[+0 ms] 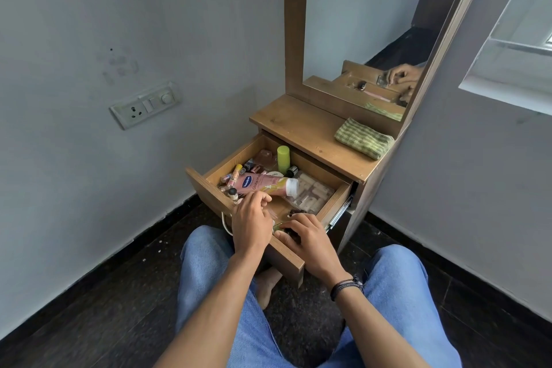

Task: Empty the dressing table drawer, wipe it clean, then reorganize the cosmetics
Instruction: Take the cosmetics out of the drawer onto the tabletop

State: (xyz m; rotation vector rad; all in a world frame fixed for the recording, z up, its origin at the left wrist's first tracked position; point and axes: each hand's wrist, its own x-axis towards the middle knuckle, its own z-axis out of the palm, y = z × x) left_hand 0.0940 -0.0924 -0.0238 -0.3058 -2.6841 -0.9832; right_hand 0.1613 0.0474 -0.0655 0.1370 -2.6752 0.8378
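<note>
In the drawer (337, 199) the left grip (252, 218) curls against the pink tube (260, 184), the right grip (307, 236) over small dark bits (295, 212) — holds unclear — the tube looks light, squashy, slick: take it mid-body, just beyond the left grip

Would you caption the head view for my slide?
Left hand and right hand reach into the open cosmetics drawer; green cloth lies on the tabletop.

One drawer (206, 188) open, centre frame. Inside: one pink lotion tube (263, 184), one lime-green bottle (283, 156), one clear organizer box (315, 193), plus small lip tubes (238, 171) at its left end, too jumbled to count. One striped cloth (363, 141) right of centre. Two hands below: left hand (251, 219), right hand (309, 239).
</note>
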